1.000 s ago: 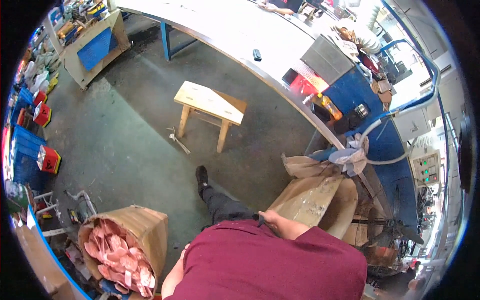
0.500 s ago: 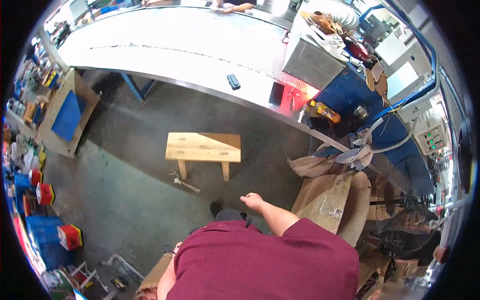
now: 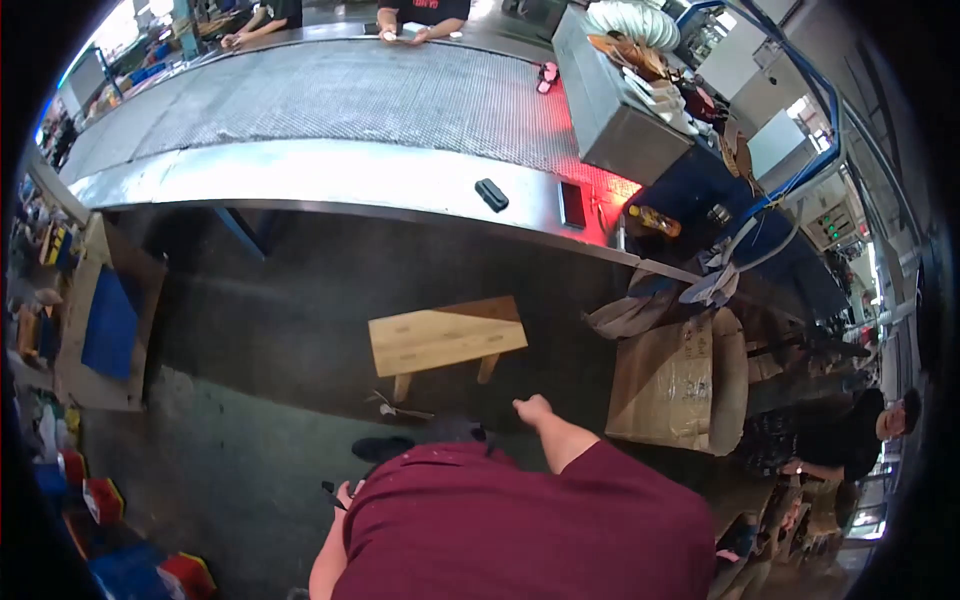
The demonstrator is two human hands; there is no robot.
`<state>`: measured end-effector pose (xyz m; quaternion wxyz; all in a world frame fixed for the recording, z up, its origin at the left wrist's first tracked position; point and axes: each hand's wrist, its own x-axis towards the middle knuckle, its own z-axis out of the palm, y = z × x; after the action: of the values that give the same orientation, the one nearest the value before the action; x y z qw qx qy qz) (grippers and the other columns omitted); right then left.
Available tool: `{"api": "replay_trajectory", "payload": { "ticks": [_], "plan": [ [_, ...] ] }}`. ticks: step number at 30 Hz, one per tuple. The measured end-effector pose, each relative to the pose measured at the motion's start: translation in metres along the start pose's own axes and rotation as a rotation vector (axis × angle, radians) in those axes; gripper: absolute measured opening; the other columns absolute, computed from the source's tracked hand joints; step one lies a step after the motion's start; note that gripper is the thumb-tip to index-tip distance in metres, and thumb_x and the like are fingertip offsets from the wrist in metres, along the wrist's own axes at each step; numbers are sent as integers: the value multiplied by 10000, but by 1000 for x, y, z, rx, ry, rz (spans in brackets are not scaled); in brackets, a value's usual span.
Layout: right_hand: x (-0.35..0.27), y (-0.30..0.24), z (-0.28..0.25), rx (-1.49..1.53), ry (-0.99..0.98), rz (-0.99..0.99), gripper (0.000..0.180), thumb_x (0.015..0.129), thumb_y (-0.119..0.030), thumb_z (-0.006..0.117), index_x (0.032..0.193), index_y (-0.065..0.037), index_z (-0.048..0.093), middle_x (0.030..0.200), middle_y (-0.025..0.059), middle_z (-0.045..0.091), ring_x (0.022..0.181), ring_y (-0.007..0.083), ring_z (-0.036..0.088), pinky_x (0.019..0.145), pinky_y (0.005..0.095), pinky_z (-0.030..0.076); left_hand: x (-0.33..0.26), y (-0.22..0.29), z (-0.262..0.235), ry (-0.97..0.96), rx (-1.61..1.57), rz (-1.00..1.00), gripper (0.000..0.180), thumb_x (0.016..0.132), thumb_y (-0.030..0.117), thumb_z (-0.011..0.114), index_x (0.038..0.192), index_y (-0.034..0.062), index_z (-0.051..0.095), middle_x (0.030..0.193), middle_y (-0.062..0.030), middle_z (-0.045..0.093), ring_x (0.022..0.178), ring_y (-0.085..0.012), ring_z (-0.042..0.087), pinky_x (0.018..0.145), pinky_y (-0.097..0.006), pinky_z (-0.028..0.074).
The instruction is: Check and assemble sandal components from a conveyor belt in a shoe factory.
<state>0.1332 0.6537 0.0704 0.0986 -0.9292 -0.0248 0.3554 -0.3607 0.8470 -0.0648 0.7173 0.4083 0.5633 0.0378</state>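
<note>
My right hand (image 3: 535,408) hangs out ahead of my body with its fingers curled together, and nothing shows in it. Nearest to it stands a low wooden stool (image 3: 447,336), a little apart from the hand. At my left side, my left hand (image 3: 344,496) is partly hidden by my shirt. Its fingers look closed round a small dark thing whose end sticks out; what it is I cannot make out. My dark shoe (image 3: 383,448) shows on the floor beside the stool.
A long mesh conveyor (image 3: 350,95) crosses ahead, with a dark case (image 3: 491,195) and a phone (image 3: 572,205) on its metal edge. Cardboard boxes (image 3: 660,390) stand at right, near a person in black (image 3: 860,435). Two people work across the conveyor. Red-and-yellow bins (image 3: 103,500) line the left.
My view has shifted and turned, so the stool now appears further right and tilted. A person has come into view at right. The dark thing at my left hand shows more plainly.
</note>
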Motion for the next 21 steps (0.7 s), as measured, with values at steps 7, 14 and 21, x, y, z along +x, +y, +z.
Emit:
{"api": "replay_trajectory", "payload": {
  "ticks": [7,14,21],
  "plan": [
    [-68,-120,60,-103,-101,-92,766,806,-459,683,1370,24,495,1351,254,547,1268,354,532,1052,375,431,-28,48,-148,395,743,-109,705,849,483,686,1278,-55,535,1156,-248,646,1090,-339,630,942,-383,485],
    [-69,-141,53,-55,54,125,781,825,-443,677,1413,11,436,1376,246,528,1277,357,523,1065,394,420,0,124,-151,242,516,-207,711,824,485,691,1275,-47,556,1236,-247,621,1146,-364,604,975,-415,469],
    [-44,-248,68,-45,18,87,822,817,-472,694,1424,6,413,1378,247,523,1301,359,494,1073,409,411,64,112,-217,67,615,-230,746,818,464,702,1339,-35,511,1289,-238,596,1194,-347,581,994,-409,464]
  ]
}}
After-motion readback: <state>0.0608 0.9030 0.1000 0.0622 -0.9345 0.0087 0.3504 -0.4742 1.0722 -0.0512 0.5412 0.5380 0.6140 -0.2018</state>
